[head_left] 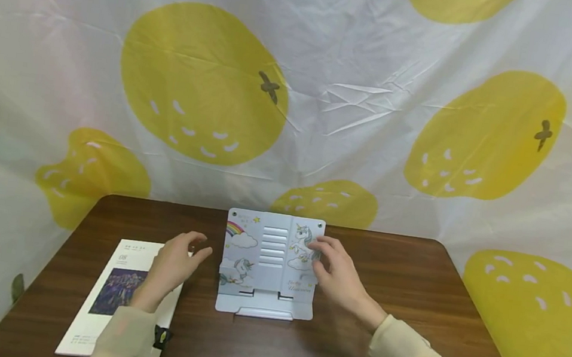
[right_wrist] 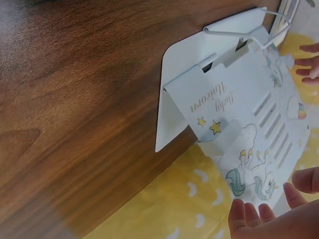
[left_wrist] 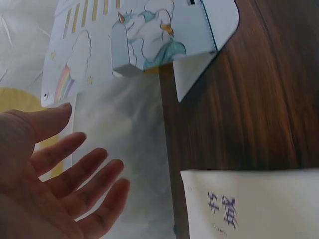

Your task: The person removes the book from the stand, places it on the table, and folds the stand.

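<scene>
Unicorn-print book stand (head_left: 269,276): raised, unfolded, between my hands on wood-grain table (head_left: 404,272); opening-out judged complete, fine adjustment possibly left. Left hand (head_left: 177,264): beside stand, apart, fingers loosely spread, nothing held. Right hand (head_left: 338,273): at stand's near edge, fingers parted, contact unconfirmed. White-covered book (head_left: 120,289): flat below left hand, not on stand.

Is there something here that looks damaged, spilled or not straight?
Nothing stands out as spilled or damaged: the unicorn stand stands open, and the book lies flat. Only the cloth behind looks odd, creased rather than smooth.
</scene>
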The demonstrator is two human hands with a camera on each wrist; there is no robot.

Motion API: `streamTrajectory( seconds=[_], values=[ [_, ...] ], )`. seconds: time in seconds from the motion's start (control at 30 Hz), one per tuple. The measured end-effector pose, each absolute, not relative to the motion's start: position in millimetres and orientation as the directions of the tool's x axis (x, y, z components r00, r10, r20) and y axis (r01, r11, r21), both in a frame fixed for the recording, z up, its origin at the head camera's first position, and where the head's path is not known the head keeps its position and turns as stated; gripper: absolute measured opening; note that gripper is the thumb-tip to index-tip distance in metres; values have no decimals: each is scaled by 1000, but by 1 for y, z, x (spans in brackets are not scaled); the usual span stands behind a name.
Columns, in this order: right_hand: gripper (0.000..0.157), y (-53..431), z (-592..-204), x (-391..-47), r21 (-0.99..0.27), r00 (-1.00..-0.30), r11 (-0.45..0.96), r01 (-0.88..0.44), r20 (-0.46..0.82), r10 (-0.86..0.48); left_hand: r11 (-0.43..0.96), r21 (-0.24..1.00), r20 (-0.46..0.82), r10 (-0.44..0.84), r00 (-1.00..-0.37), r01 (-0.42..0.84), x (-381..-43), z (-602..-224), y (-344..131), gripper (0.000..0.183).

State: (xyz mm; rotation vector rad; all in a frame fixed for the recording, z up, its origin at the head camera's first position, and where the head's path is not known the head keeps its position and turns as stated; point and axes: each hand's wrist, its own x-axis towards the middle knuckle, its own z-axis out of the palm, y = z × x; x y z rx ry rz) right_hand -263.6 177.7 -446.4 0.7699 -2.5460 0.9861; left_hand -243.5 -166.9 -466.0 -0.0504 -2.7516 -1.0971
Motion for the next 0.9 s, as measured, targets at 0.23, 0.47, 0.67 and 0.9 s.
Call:
streamTrajectory(
  seconds=[0.23,0.47,0.67,0.9],
  values=[
    [29,178,-447,-269,-600,-828,588,-543,501,-253,687,718,215,-67,-974,111,-251,-466,-153,33],
    [30,171,-448,-277,-720,-862,515,-465,501,-78,659,741,242,-83,-967,129,-256,-472,-141,28],
    [26,165,-449,-287,-860,-895,365,-356,426,133,608,783,262,-125,-957,135,-259,-476,-130,23],
    [27,159,-451,-299,-934,-891,168,-314,352,288,565,816,252,-157,-955,123,-263,-481,-120,25]
  ],
)
